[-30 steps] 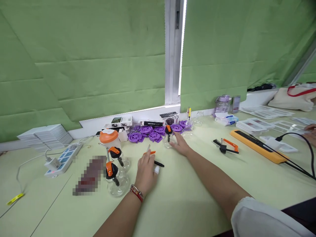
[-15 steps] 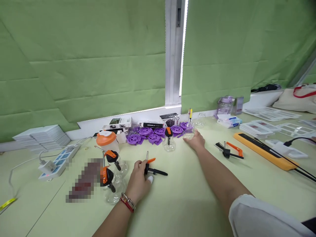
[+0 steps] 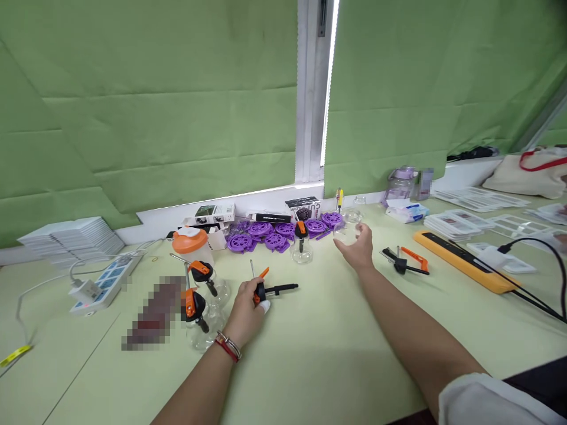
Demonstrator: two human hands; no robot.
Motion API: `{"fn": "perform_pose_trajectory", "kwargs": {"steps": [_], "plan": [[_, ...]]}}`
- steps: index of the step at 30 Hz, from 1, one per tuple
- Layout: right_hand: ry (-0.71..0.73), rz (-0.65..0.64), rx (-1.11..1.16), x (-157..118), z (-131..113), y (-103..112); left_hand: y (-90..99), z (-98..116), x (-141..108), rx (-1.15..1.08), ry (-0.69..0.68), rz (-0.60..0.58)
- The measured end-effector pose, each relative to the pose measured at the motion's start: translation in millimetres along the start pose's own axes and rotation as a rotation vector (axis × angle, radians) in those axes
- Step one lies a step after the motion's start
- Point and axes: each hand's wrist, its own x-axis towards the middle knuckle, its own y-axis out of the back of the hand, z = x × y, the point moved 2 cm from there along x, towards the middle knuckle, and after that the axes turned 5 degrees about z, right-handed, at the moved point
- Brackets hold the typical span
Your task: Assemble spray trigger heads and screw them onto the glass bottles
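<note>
Stack of white cards point(image 3: 71, 235): far left, against the green blind.
Power strip point(image 3: 103, 284): white, blue sockets, just right of the cards, cable trailing left.
Blurred patch point(image 3: 153, 313): on the table, contents unreadable.
Shaker point(image 3: 194, 247): orange lid, behind two glass flasks.
Flasks point(image 3: 208, 307): two, clear, each fitted with an orange-and-black pump head, standing close together just left of the left hand.
Left hand point(image 3: 245, 310): closed around a pump head point(image 3: 266, 288), orange and black, its thin metal tube pointing up and its black spout pointing right; held just above the table, near the centre.
Purple discs point(image 3: 277, 235): a heap along the sill, boxes behind them.
Third flask point(image 3: 301, 248): clear, pump head fitted, standing in front of the discs, between the two hands.
Right hand point(image 3: 358, 248): raised off the table right of centre, fingers curled around a clear glass flask point(image 3: 349, 227) with no head on it; grip partly hidden by the glass glare.
Loose pump head point(image 3: 405, 261): flat on the table, near the right hand.
Orange bar point(image 3: 465, 260): long, lying diagonally, a black cable crossing beside it.
White trays point(image 3: 460, 224): stacked, far right.
Cloth bag point(image 3: 527, 174): back right corner, red strap.
</note>
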Motion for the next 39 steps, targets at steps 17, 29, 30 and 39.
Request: {"fn": "perform_pose_trajectory", "kwargs": {"steps": [17,29,30,39], "plan": [[0.691,-0.599,-0.206,-82,-94,29,-4.1,1,-5,-0.468,0.171,0.040],[0.764,-0.656,-0.200,-110,-103,24,-8.8,5,-7,-0.442,0.050,-0.101],[0.772,-0.650,-0.203,-110,-103,24,-8.9,5,-7,-0.432,0.051,-0.106],[0.766,-0.603,-0.092,-116,-107,29,-2.4,19,-11,-0.570,0.125,-0.089]]}}
